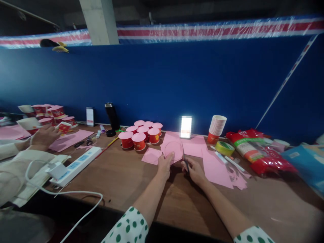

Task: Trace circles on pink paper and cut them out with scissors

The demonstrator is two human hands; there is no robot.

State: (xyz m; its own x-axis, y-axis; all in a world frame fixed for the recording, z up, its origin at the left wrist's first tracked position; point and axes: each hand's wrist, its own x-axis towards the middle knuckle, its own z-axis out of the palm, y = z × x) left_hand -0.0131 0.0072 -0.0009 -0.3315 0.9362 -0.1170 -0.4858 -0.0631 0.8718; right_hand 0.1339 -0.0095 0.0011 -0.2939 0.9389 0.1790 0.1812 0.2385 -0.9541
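Pinched in my left hand [165, 164] is a piece of pink paper [173, 150] with a circle drawn on it. My right hand [194, 169] is closed around a pair of scissors [186, 164], whose blades lie along the right side of the drawn circle. Left of the held paper rests another pink square [151, 156] marked with a circle. Pink sheets [193, 145] lie flat beyond my hands, and another sheet [215, 168] is to the right. Several red paper cups [139, 144] topped with pink discs stand grouped at the back left of my hands.
A stack of paper cups [217, 128], a green tape roll [224, 148] and a red bag [258, 150] are at right. A lit phone [186, 127] leans at the back. Leftward are a black bottle [111, 116], a power strip [78, 165] and another person's hand [47, 136].
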